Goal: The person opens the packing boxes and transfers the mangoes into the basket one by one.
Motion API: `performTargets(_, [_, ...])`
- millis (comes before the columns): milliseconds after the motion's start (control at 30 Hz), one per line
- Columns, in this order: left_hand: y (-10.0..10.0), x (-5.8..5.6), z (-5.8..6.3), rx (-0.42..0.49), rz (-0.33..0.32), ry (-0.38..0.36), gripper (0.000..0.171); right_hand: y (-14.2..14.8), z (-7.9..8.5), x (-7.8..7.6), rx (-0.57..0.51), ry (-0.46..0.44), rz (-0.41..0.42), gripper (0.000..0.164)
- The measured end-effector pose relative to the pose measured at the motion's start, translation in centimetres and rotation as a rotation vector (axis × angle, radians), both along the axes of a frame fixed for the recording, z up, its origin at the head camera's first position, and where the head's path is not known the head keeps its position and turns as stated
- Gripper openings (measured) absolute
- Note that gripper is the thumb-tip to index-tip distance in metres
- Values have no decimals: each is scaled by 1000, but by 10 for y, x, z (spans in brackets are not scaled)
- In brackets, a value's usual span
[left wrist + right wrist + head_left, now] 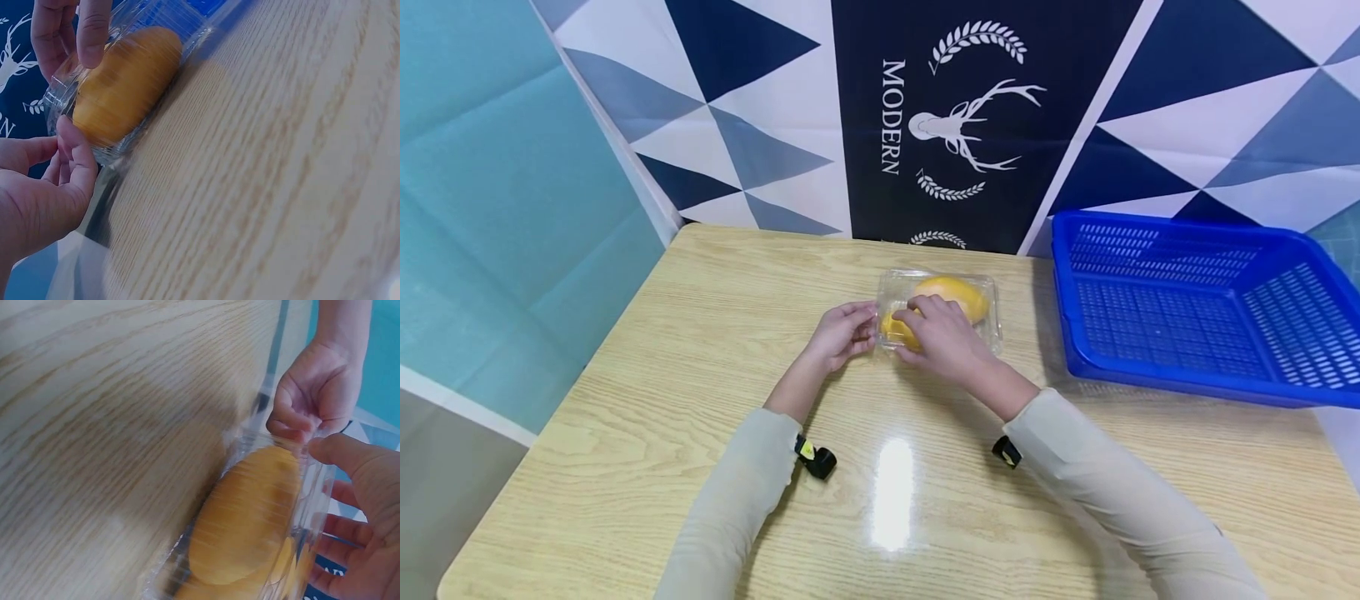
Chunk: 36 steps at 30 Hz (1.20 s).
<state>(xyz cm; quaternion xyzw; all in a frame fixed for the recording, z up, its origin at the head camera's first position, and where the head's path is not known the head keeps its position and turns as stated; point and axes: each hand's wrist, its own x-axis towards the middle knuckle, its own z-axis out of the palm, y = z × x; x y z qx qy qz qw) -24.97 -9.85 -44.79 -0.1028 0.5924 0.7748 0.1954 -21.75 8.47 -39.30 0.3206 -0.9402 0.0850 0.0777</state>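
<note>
A clear plastic clamshell box [992, 333] lies on the wooden table with yellow mangoes [964, 298] inside. Through its side wall one mango [128, 87] shows large in the left wrist view. My left hand [847, 333] is at the box's left end, thumb and forefinger pinching its edge. Over the lid reaches my right hand [942, 335], its fingers spread and bent loosely across the top. In the right wrist view the right thumb [340, 450] touches the lid's corner close to the left fingers, and the other fingertips rest along the top.
To the right stands a blue perforated plastic basket [1078, 333], near the table's back edge. A patterned cloth [760, 108] with triangles and a deer head hangs behind the table [662, 375]. Teal sheeting [490, 208] covers the left side.
</note>
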Motion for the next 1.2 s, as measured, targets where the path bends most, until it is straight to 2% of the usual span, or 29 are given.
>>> performTargets(200, [1, -1, 1, 6, 2, 3, 36, -1, 4, -1, 12, -13, -2, 42])
performTargets(500, [2, -3, 2, 8, 10, 7, 35, -6, 7, 3, 97, 76, 29, 40])
performTargets(733, [0, -2, 2, -6, -6, 9, 34, -10, 2, 5, 175, 199, 64, 29])
performTargets(933, [-1, -1, 2, -7, -8, 3, 34, -11, -3, 7, 187, 333, 104, 29])
performTargets(1200, [0, 0, 1, 1, -11, 10, 34, -10, -8, 5, 184, 427, 143, 22])
